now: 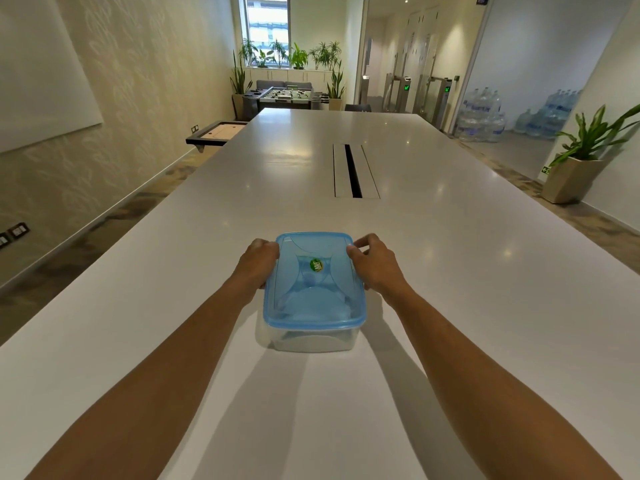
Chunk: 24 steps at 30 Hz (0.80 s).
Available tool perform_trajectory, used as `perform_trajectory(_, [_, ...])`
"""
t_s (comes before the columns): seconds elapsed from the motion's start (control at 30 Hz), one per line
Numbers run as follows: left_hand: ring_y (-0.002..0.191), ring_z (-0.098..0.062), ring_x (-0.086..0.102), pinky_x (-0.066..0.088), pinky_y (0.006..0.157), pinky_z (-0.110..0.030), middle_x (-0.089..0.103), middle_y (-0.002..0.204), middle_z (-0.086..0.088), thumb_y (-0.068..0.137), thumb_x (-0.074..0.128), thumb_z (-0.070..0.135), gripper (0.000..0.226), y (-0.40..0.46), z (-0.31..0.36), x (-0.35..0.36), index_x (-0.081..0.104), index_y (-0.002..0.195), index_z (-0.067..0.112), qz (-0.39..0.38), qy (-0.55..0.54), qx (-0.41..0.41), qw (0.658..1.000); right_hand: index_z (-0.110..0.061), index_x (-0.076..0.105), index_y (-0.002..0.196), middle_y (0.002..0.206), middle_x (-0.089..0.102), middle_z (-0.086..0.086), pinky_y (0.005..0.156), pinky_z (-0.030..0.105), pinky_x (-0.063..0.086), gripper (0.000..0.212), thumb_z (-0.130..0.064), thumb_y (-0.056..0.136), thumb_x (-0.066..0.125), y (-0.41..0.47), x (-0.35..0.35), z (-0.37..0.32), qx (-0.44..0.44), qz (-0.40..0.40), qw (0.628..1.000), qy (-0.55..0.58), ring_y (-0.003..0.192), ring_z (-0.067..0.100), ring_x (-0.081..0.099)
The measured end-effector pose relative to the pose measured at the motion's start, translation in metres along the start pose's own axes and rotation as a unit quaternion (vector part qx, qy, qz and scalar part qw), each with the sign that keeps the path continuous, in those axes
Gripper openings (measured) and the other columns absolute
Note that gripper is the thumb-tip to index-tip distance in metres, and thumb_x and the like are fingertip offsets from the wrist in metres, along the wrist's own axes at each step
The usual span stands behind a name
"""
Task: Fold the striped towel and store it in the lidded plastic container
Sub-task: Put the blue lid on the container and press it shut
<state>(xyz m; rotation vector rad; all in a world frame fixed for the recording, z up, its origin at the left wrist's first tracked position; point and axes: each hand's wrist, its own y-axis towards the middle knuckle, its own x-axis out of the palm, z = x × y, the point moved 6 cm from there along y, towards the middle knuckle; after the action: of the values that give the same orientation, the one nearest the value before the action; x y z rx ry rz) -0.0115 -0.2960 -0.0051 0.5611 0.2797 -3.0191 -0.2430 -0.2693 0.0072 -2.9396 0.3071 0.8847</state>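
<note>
A clear plastic container (313,341) with a translucent blue lid (315,285) stands on the white table (450,271) near its front edge. The lid lies on top and bears a round green sticker. A pale folded shape shows faintly through the lid and wall; I cannot tell its pattern. My left hand (258,263) grips the lid's left edge. My right hand (375,263) grips the right edge, fingers curled over the far corner.
A cable slot with a dark opening (353,171) is set in the table farther out. A potted plant (575,168) stands on the floor to the right. A wall-mounted shelf (214,133) juts out at the left.
</note>
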Motion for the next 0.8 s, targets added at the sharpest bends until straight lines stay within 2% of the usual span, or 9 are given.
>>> perform_trajectory(0.07, [0.086,-0.028,0.058,0.044,0.063,-0.031,0.058,0.102,-0.008,0.070,0.042,0.026,0.041,0.012,0.007,0.004,0.055,0.108,0.017,-0.005,-0.001,0.010,1.000,-0.016,0.052,0.115,0.109,0.065,0.013,0.081,0.051,0.057,0.028,-0.034,0.094,0.049,0.014,0.003,-0.002,0.007,0.007,1.000,0.005,0.093,0.031,0.065])
perform_trajectory(0.1, [0.093,-0.028,0.059,0.044,0.065,-0.032,0.058,0.107,-0.006,0.071,0.042,0.026,0.046,0.012,0.011,0.004,0.055,0.115,0.022,-0.005,-0.010,0.013,1.000,-0.017,0.052,0.116,0.111,0.065,0.013,0.085,0.052,0.055,0.028,-0.032,0.093,0.048,0.015,0.003,-0.005,0.009,0.008,1.000,0.007,0.097,0.031,0.064])
perform_trajectory(0.17, [0.099,-0.029,0.060,0.049,0.071,-0.035,0.061,0.111,-0.006,0.072,0.041,0.030,0.045,0.014,0.015,0.004,0.058,0.113,0.026,0.006,-0.019,0.020,1.000,-0.018,0.053,0.118,0.114,0.063,0.012,0.088,0.052,0.054,0.032,-0.033,0.091,0.046,0.017,0.002,-0.010,0.011,0.012,1.000,0.015,0.101,0.031,0.062])
perform_trajectory(0.27, [0.089,-0.029,0.060,0.049,0.075,-0.039,0.063,0.097,-0.008,0.087,0.042,0.043,0.032,0.025,0.011,0.003,0.062,0.097,0.020,0.037,0.014,0.028,0.999,-0.019,0.056,0.118,0.116,0.063,0.009,0.091,0.050,0.053,0.036,-0.036,0.091,0.041,0.025,0.006,-0.010,0.021,0.002,1.000,0.016,0.104,0.030,0.060])
perform_trajectory(0.4, [0.073,-0.025,0.059,0.044,0.058,-0.029,0.061,0.083,-0.007,0.091,0.048,0.043,0.033,0.045,0.007,0.011,0.064,0.092,0.015,0.020,-0.008,0.008,1.000,-0.017,0.054,0.108,0.112,0.061,0.008,0.090,0.046,0.049,0.033,-0.042,0.094,0.039,0.041,0.011,-0.005,0.042,0.014,0.999,0.009,0.101,0.028,0.058])
perform_trajectory(0.47, [0.065,-0.021,0.056,0.041,0.055,-0.027,0.059,0.078,-0.006,0.091,0.050,0.040,0.031,0.048,0.003,0.016,0.064,0.093,0.011,0.010,-0.054,-0.012,0.998,-0.014,0.054,0.107,0.113,0.061,0.010,0.091,0.045,0.049,0.038,-0.048,0.095,0.042,0.047,0.015,0.002,0.060,0.016,0.997,0.043,0.102,0.029,0.058])
perform_trajectory(0.6, [0.069,-0.021,0.059,0.043,0.058,-0.027,0.061,0.083,-0.007,0.092,0.052,0.040,0.031,0.051,-0.006,0.022,0.061,0.096,0.010,-0.003,-0.101,-0.021,0.995,-0.002,0.060,0.121,0.120,0.065,0.019,0.098,0.048,0.050,0.056,-0.049,0.090,0.054,0.052,0.025,0.018,0.140,-0.009,0.971,0.194,0.108,0.035,0.063])
perform_trajectory(0.7, [0.072,-0.023,0.061,0.046,0.060,-0.030,0.063,0.085,-0.009,0.091,0.055,0.039,0.028,0.053,-0.009,0.021,0.060,0.089,0.011,0.001,-0.121,-0.019,0.992,-0.002,0.062,0.122,0.117,0.068,0.018,0.089,0.043,0.055,0.050,-0.039,0.089,0.060,0.051,0.027,0.021,0.159,-0.001,0.948,0.274,0.101,0.034,0.066])
perform_trajectory(0.8, [0.070,-0.023,0.060,0.045,0.060,-0.030,0.062,0.084,-0.010,0.090,0.057,0.037,0.029,0.054,-0.010,0.019,0.061,0.086,0.009,0.017,-0.121,-0.009,0.992,-0.003,0.062,0.123,0.113,0.068,0.016,0.065,0.031,0.052,0.045,-0.034,0.090,0.061,0.052,0.028,0.021,0.160,0.008,0.940,0.303,0.087,0.028,0.067])
